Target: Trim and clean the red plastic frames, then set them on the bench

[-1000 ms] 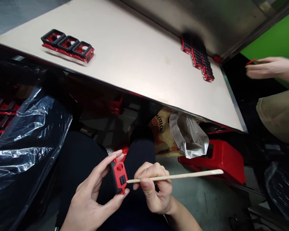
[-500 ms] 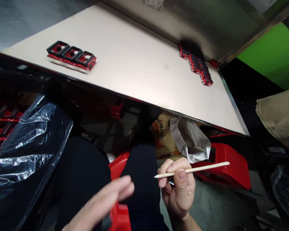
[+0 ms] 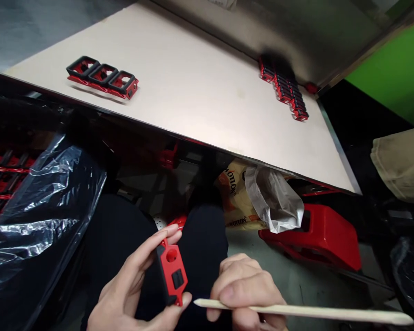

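Left hand [image 3: 129, 282]: fingers spread wide, thumb and fingertips pinching a red-and-black plastic part [image 3: 171, 272] at its two ends, with a round hole and a square black insert showing on its face. Part held tilted over the lap, above black trousers [image 3: 200, 243]. Palm turned toward the wearer.

Right hand [image 3: 244, 289]: fingers curled shut around a wooden stick [image 3: 296, 311], thumb pressed on top. Stick lies nearly level, its tapered tip just beside the part's lower end, not touching.

Ahead, on a pale tabletop [image 3: 207, 110]: a row of three black-and-red frames [image 3: 102, 77] at left, a stacked line of similar frames [image 3: 283, 87] at right. Below the table's edge, a black plastic sheet [image 3: 37, 207] at left, a red stool [image 3: 313, 239] at right.
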The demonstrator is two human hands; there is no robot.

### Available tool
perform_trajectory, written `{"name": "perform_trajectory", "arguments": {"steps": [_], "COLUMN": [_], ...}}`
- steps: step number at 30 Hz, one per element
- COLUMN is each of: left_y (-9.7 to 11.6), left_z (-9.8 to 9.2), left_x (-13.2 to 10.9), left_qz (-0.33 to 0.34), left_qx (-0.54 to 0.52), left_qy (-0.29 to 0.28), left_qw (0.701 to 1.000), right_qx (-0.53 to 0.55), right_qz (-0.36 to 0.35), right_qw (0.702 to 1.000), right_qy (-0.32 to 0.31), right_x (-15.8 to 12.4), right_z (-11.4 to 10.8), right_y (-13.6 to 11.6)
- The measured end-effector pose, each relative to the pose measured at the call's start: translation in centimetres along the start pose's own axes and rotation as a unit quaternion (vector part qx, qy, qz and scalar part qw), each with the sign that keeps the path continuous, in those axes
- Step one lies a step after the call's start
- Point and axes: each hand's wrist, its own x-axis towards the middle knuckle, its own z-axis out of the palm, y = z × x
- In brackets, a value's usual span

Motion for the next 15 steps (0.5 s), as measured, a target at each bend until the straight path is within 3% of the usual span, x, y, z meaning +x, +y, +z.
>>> {"name": "perform_trajectory", "arguments": {"steps": [6,15], "left_y": [-0.26,-0.78], "left_z": [0.14,0.06], "left_x": [0.33,0.14], "left_qz": [-0.013,-0.021], "left_qx": [-0.008,0.008], "left_qy": [0.015,0.008], "left_qw": [1.000,1.000], "right_qx": [-0.075,-0.070], "right_qz": [-0.003,-0.021], "right_qw": [0.997,0.997], "right_qy": [0.003,-0.009], "right_x": [0.11,-0.15], "right_z": [0.52,0.71], "right_y": [0.41,1.08]}}
